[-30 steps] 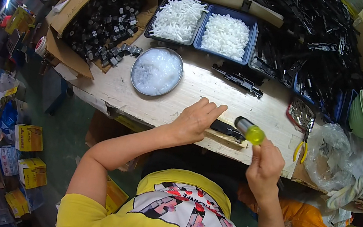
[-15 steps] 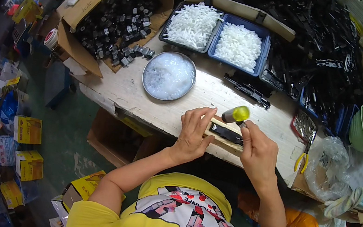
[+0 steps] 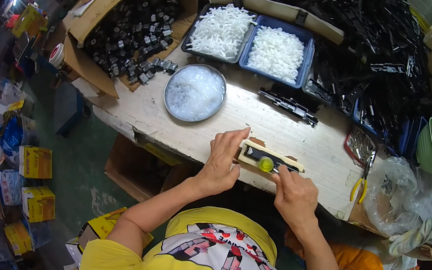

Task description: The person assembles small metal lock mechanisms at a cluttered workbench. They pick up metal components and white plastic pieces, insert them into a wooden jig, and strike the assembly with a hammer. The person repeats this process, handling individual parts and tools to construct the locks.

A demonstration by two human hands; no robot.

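My right hand (image 3: 297, 196) is closed round the handle of a small mallet (image 3: 266, 164) with a yellow-green face. The mallet's head is down over a narrow black part (image 3: 279, 160), whose near side it partly covers. This part lies in a long cream-coloured holder (image 3: 295, 165) at the bench's near edge. My left hand (image 3: 221, 161) grips the holder's left end, fingers on the far side and thumb on the near side. Beyond the holder lies a long black metal-and-plastic assembly (image 3: 289, 107).
A round dish of whitish grease (image 3: 195, 94) stands left, near a carton of dark metal-ended parts (image 3: 136, 33). Trays of white pegs (image 3: 220, 32) and white pieces (image 3: 276, 53) sit behind. Black parts (image 3: 380, 42) heap at back right. Yellow-handled pliers (image 3: 359, 190) and a plastic bag (image 3: 389, 189) lie right.
The mallet has come down and left from above the holder onto the part, and my right hand has lowered with it. My left hand stays at the holder's left end.
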